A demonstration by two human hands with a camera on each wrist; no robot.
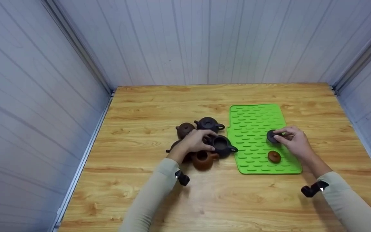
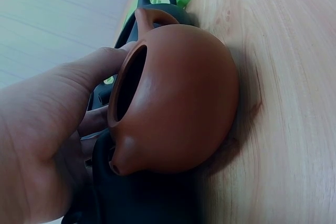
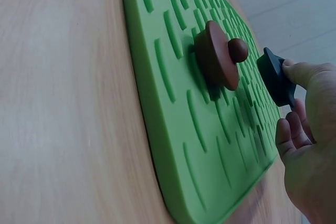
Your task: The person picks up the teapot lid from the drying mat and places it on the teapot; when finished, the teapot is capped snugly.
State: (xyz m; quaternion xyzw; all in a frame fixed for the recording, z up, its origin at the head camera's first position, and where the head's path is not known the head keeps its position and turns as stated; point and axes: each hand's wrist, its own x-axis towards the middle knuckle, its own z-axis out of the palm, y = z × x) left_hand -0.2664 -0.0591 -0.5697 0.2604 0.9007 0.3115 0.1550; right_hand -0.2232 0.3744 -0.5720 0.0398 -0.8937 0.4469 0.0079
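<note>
My right hand (image 1: 295, 141) pinches a black teapot lid (image 3: 276, 78) between thumb and fingers, close over the green mat (image 1: 251, 141). Near it, a reddish-brown lid (image 1: 274, 157) with a round knob lies on the mat. My left hand (image 1: 194, 141) curves its thumb and fingers about the spout side of a lidless black teapot (image 1: 221, 146). Right in front of that hand stands a lidless orange-brown teapot (image 2: 184, 93), its round mouth showing. In the left wrist view it hides most of the black teapot and some of my fingertips.
A dark teapot with its lid on (image 1: 208, 124) and a brown lidded teapot (image 1: 185, 129) stand behind my left hand. Another dark teapot (image 1: 173, 146) is partly hidden under my wrist. Pale panel walls (image 1: 188, 42) enclose the wooden table (image 1: 134, 129) at the back and sides.
</note>
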